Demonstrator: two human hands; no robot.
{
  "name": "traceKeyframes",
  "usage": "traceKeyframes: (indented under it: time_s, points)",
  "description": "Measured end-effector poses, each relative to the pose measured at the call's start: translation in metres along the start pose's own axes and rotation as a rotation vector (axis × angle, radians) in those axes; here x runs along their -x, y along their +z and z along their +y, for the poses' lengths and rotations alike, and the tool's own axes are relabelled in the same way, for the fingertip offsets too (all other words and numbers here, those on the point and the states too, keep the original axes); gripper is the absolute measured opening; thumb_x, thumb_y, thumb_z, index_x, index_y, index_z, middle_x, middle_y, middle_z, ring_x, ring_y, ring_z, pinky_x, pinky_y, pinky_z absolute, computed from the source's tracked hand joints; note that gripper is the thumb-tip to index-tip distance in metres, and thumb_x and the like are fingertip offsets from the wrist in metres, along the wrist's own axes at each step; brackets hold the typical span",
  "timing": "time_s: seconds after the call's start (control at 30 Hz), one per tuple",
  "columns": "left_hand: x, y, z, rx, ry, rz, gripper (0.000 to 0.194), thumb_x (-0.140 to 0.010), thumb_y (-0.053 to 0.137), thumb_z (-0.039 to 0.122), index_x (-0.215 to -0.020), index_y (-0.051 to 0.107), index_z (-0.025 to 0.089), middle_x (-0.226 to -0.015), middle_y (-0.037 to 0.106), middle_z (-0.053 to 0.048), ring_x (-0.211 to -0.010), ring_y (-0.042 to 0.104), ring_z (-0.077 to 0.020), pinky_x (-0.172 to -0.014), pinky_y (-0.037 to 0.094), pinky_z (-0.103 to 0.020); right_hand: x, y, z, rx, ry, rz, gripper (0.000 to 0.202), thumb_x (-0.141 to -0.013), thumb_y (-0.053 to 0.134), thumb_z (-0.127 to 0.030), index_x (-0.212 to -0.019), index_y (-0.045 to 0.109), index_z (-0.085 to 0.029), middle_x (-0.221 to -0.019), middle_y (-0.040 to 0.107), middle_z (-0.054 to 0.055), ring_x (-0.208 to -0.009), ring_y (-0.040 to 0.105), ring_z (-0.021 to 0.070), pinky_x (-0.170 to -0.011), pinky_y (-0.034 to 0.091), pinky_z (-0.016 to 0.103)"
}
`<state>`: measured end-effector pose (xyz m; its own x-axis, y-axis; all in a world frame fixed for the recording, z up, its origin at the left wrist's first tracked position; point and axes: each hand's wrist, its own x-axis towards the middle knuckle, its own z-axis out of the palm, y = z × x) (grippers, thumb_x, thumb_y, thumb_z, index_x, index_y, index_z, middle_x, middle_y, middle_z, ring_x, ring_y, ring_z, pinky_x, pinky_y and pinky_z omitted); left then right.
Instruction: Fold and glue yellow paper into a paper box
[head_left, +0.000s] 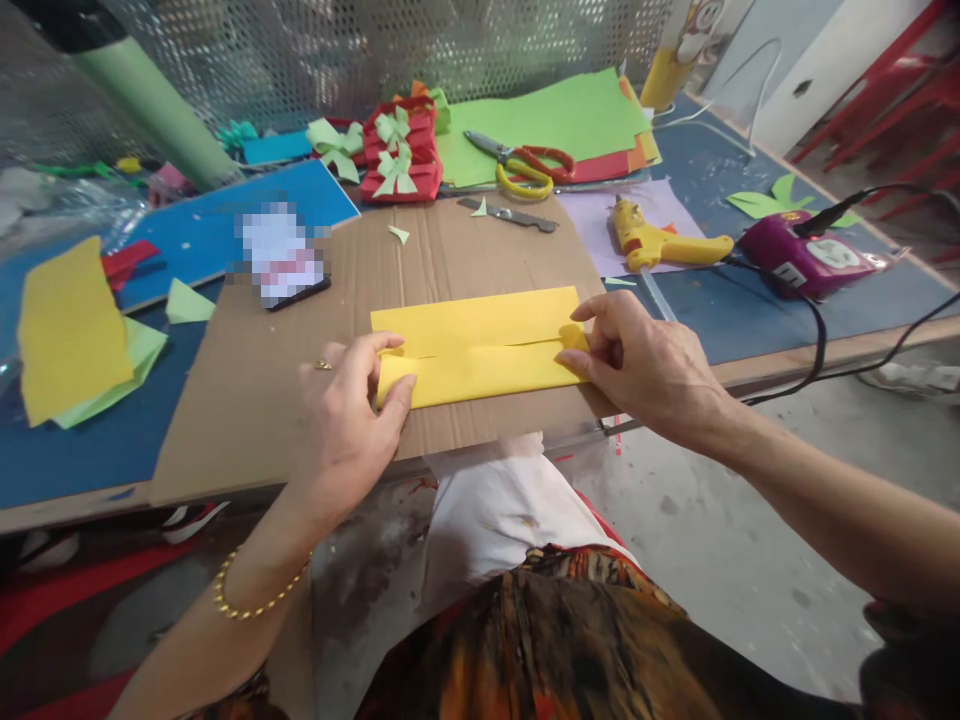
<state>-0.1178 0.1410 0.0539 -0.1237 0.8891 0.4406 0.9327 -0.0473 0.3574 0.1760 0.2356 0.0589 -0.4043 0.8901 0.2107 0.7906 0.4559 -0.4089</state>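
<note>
A folded sheet of yellow paper [480, 350] lies on a piece of brown cardboard [300, 400], its two long edges turned in so that they meet along the middle. My left hand [352, 400] pinches its left end between thumb and fingers. At the right end, my right hand [645, 360] grips the paper the same way, and a small flap bends up by its fingertips. Small green paper scraps [399, 235] and a grey blade [517, 215] rest on the cardboard beyond the yellow paper.
A yellow glue gun [667, 243] lies at the right beside a purple power box [806, 255] with black cables. Scissors [525, 165] rest on green sheets [540, 120] behind. Red pieces with green bows [401, 150], a phone [281, 260] and yellow paper [71, 335] stand further left.
</note>
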Motion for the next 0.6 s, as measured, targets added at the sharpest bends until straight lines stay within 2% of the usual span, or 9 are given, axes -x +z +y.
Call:
traceKeyframes:
  time_s: [0.17,0.4,0.6]
  points:
    - [0.0026,0.0,0.0012,-0.015,0.032,-0.012,0.027,-0.097,0.057,0.025,-0.121,0.071,0.025,-0.079,0.063,0.0,-0.09,0.067,-0.0266,-0.089,0.049,-0.043,0.0002,-0.0001,0.0042,0.01,-0.047,-0.011,0.037,-0.097,0.061,-0.051,-0.121,0.066,-0.023,-0.069,0.062,-0.003,-0.057,0.057,0.0175,-0.057,0.038,0.031]
    - [0.0057,0.0051,-0.0002,0.03,-0.004,0.004,0.046,-0.089,0.056,0.014,-0.135,0.059,0.021,-0.078,0.061,0.002,-0.082,0.067,-0.023,-0.09,0.051,-0.041,0.0026,0.0024,0.0019,0.051,-0.013,0.038,0.04,-0.096,0.059,-0.051,-0.124,0.068,-0.023,-0.069,0.063,-0.001,-0.059,0.058,0.0196,-0.056,0.035,0.032]
    - [0.0072,0.0076,0.0084,-0.109,-0.057,-0.009,0.057,-0.086,0.057,0.015,-0.143,0.056,0.016,-0.087,0.068,-0.004,-0.097,0.07,-0.0298,-0.095,0.047,-0.048,0.0,-0.0017,-0.0026,0.059,0.033,-0.029,0.052,-0.091,0.055,-0.058,-0.127,0.067,-0.022,-0.071,0.064,0.001,-0.059,0.06,0.0229,-0.056,0.035,0.034]
